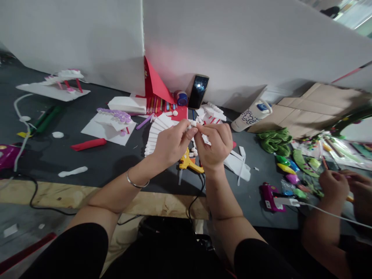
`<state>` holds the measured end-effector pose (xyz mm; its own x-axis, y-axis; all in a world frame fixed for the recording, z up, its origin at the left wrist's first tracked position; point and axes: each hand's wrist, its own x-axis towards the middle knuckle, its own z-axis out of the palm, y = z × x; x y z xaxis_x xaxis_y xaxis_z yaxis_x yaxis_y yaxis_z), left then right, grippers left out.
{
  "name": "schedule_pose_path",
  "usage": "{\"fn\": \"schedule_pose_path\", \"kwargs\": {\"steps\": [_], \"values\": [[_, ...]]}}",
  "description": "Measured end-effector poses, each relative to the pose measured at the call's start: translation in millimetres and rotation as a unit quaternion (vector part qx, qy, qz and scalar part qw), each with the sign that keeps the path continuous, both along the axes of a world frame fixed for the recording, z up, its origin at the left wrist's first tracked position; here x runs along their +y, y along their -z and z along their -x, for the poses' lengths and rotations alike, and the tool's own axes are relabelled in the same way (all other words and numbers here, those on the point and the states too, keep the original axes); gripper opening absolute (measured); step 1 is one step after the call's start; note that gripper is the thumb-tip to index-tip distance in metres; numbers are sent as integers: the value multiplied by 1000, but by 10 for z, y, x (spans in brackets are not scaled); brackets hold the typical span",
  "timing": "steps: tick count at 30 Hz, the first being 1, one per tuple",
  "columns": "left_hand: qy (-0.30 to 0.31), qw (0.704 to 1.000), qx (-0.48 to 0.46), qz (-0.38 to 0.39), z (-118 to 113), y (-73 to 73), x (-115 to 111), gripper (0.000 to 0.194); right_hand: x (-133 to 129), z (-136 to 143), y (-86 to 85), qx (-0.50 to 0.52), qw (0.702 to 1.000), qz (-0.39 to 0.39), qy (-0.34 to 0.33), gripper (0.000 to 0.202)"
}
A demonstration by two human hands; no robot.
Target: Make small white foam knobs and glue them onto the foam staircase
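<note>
Over the middle of the dark table, both my hands meet fingertip to fingertip around a small white lump, whose kind I cannot make out. My left hand pinches it from the left, thumb and forefinger closed. From the right, my right hand presses it with closed fingers. Below the hands lies a yellow hot glue gun, partly covered by my right hand. A fan of white strips spreads out to the left of my left hand. Behind the hands sits another white stepped piece.
Left stand white models with purple trim and pink posts. A phone leans on the wall beside a blue-lidded jar. Rightward are a white bottle, green yarn, a purple power block and a co-worker's hands.
</note>
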<state>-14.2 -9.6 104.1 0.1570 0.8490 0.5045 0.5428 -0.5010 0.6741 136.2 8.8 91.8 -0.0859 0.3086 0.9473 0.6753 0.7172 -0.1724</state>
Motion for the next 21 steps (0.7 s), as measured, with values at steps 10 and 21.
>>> {"fn": "schedule_pose_path", "kwargs": {"steps": [10,21], "values": [[19,1000,23,6,53,-7,34,35,-22,-61,-49,70,977,179,-88,15],[32,999,27,14,49,-4,32,35,10,-70,-1,204,932,248,-168,15]]}}
